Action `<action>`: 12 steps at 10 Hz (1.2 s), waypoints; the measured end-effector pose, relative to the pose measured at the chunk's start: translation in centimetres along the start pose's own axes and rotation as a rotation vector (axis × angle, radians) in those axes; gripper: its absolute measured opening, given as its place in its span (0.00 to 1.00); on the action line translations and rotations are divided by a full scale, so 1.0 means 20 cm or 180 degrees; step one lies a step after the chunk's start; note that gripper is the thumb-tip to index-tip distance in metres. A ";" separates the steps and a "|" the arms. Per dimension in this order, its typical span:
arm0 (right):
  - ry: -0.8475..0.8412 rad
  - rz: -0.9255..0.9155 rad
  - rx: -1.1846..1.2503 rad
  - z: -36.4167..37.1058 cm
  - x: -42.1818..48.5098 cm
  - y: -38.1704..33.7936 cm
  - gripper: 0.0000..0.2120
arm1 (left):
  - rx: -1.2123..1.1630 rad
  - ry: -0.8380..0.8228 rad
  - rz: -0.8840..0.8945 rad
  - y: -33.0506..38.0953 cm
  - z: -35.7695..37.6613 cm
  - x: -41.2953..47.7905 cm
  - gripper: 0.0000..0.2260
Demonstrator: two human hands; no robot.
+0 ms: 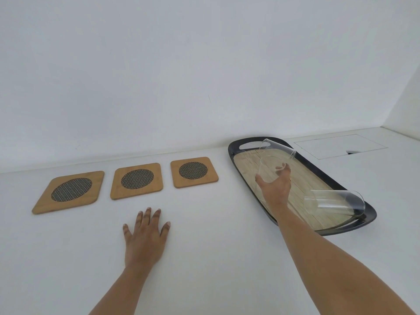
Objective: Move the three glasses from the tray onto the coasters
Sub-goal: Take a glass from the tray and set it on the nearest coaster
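Three square wooden coasters with dark mesh centres lie in a row on the white table: left coaster (69,192), middle coaster (137,180), right coaster (193,171). To their right is a black oval tray (234,153) with a bamboo floor. A clear glass (278,148) lies on its side at the tray's far end, and another glass (334,202) lies on its side at the near end. My right hand (276,187) wraps thumb and fingers around the middle glass (268,163), which is upright over the tray's centre. My left hand (145,235) rests flat on the table below the coasters, fingers spread.
A white wall runs behind the table. At the far right a rectangular flap (338,145) is set flush into the tabletop. White table surface surrounds my left hand and lies in front of the coasters.
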State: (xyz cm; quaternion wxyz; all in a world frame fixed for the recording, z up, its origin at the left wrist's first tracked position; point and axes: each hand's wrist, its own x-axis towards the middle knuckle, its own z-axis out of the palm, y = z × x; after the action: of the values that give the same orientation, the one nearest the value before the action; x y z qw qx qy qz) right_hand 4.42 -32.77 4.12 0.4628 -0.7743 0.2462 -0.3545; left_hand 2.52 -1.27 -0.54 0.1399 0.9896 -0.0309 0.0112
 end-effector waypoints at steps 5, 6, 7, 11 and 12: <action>-0.0169 0.0268 -0.0342 -0.01 -0.01 0.02 0.41 | -0.0032 -0.0009 -0.0002 0.00 0.00 -0.01 0.24; -0.0086 0.0725 0.0170 0.00 0.01 -0.03 0.39 | -0.0047 -0.0002 -0.0005 0.01 0.00 0.00 0.24; 0.0013 0.1369 0.0893 0.00 0.05 -0.08 0.38 | -0.0046 0.0015 -0.0009 0.01 0.00 0.00 0.24; -0.1232 0.1253 0.0613 0.11 0.08 -0.26 0.34 | -0.0075 0.0007 0.0000 0.01 0.00 -0.01 0.24; -0.0780 0.1049 0.0472 0.12 0.07 -0.29 0.35 | -0.0047 0.0029 0.0007 0.01 -0.01 -0.01 0.24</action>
State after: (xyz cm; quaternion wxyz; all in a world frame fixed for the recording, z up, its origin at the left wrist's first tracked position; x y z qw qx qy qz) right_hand 7.51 -29.86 8.86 0.5966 -0.7247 0.2847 -0.1945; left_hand 2.27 -1.45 -0.37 0.1474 0.9885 -0.0315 0.0156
